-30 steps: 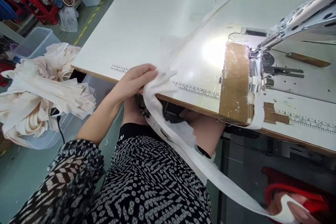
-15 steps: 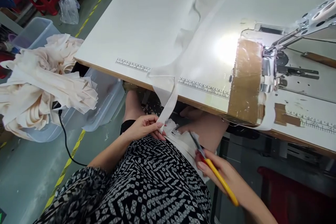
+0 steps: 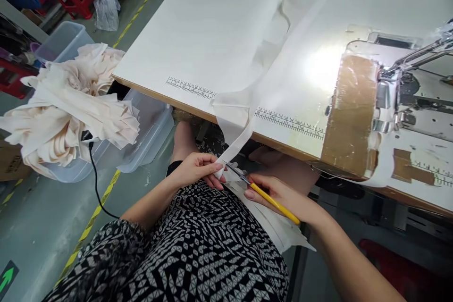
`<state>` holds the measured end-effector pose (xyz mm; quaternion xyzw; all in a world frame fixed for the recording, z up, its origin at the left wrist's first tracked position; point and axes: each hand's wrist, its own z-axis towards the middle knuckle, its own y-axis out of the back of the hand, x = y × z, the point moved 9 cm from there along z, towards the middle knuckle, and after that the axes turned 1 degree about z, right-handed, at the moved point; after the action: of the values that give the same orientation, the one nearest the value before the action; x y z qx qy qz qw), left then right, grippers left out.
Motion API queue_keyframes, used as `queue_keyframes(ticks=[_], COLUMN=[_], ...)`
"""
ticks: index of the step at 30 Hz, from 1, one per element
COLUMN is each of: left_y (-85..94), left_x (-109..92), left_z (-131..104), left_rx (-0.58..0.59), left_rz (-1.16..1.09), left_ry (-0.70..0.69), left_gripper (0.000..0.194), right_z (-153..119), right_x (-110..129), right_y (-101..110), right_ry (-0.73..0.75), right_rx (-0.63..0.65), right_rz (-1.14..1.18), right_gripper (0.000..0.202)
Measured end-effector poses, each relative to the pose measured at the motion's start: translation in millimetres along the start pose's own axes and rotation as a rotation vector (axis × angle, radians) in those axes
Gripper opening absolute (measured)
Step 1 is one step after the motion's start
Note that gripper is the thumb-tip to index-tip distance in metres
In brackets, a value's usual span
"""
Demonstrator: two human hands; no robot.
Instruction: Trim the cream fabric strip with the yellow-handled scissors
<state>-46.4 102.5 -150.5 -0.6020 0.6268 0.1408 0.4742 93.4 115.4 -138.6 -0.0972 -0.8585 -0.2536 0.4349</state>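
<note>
A long white fabric strip (image 3: 236, 122) runs across the sewing table (image 3: 212, 33) and hangs over its front edge toward my lap. My left hand (image 3: 196, 170) pinches the strip's lower end just above my patterned skirt. My right hand (image 3: 279, 193) holds yellow-handled thread snips (image 3: 264, 192), their metal blades touching the strip right beside my left fingertips. More white fabric lies on my lap under the right hand.
The sewing machine (image 3: 399, 89) sits at the right, with brown tape (image 3: 348, 113) on the table in front of its needle area. A clear bin (image 3: 116, 146) heaped with cream fabric pieces (image 3: 67, 104) stands on the floor at my left. Red stools and tubs are far left.
My right hand has brought the snips left and up until the blades meet the strip at my left fingertips. The view has shifted slightly; my left hand keeps its pinch.
</note>
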Motion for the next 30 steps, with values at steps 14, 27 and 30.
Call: queue_keyframes(ticks=[14, 27, 30], left_y=[1.9, -1.0, 7.5], left_x=[-3.0, -1.9, -7.0], left_z=[1.4, 3.3, 2.0], left_rx=[-0.017, -0.015, -0.009], left_rz=[0.007, 0.072, 0.198], left_ry=[0.004, 0.017, -0.013], left_gripper=[0.048, 0.049, 0.05], right_z=[-6.4, 1.8, -1.3], right_x=[3.2, 9.4, 3.6], right_y=[16.2, 16.4, 17.0], right_ry=[0.007, 0.02, 0.007], right_rx=[-0.247, -0.276, -0.314], right_rz=[-0.271, -0.355, -0.326], right_gripper=[0.056, 0.057, 0.056])
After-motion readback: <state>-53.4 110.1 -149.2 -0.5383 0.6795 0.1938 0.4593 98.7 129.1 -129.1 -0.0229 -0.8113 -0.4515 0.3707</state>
